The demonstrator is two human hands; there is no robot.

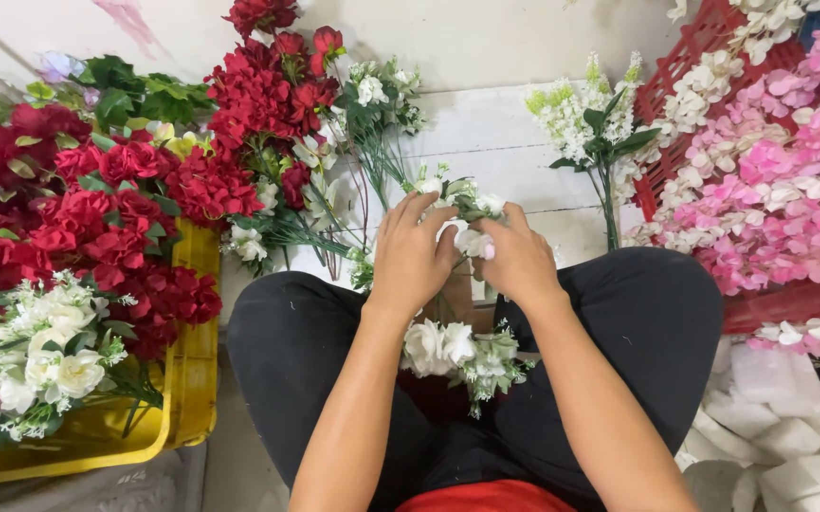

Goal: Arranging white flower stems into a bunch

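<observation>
White artificial blossoms sit bunched between your hands above your lap: your left hand [412,254] curls closed around the white flower sprig [467,210] from the near side, while your right hand [518,258] pinches its blooms from the other, so you look to be in the middle of gathering stems into a bundle. A second white cluster [448,349] rests on your legs just below, with red roses in the yellow crate [187,408] at your left and pink sprays in the red crate [704,38] at your right. Adding another stem would likely call for one hand to hold firm as the other lets go.
</observation>
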